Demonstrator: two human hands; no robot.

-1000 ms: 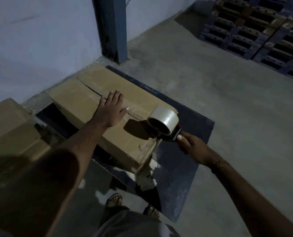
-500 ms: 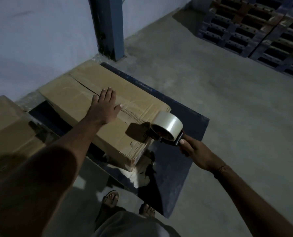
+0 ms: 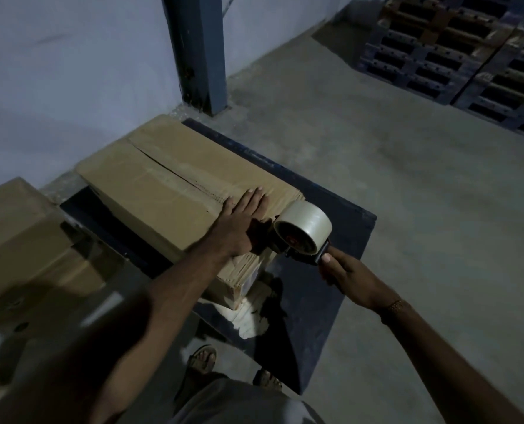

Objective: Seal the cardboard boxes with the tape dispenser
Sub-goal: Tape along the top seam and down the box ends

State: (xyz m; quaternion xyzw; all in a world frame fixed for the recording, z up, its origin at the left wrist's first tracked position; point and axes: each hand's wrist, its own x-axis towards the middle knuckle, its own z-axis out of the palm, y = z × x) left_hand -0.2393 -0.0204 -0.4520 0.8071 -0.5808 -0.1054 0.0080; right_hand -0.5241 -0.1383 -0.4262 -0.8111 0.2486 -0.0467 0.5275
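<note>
A long brown cardboard box (image 3: 150, 182) lies on a dark blue platform (image 3: 343, 221), its two top flaps meeting along a centre seam. My left hand (image 3: 239, 221) lies flat with straight fingers on the box top near its front end, pressing over the seam. My right hand (image 3: 349, 276) grips the handle of the tape dispenser (image 3: 302, 232), whose clear tape roll sits at the box's front edge, right beside my left hand. The dispenser's blade end is hidden behind the roll.
A second cardboard box (image 3: 19, 240) stands at the left. A blue steel column (image 3: 198, 53) rises behind the box against the white wall. Stacked blue pallets (image 3: 456, 47) fill the far right corner. My sandalled feet (image 3: 204, 359) stand by the platform's near edge on the concrete floor.
My left hand slid along the box top toward its front end, ending beside the tape roll. The dispenser stayed at the box's front edge in my right hand.
</note>
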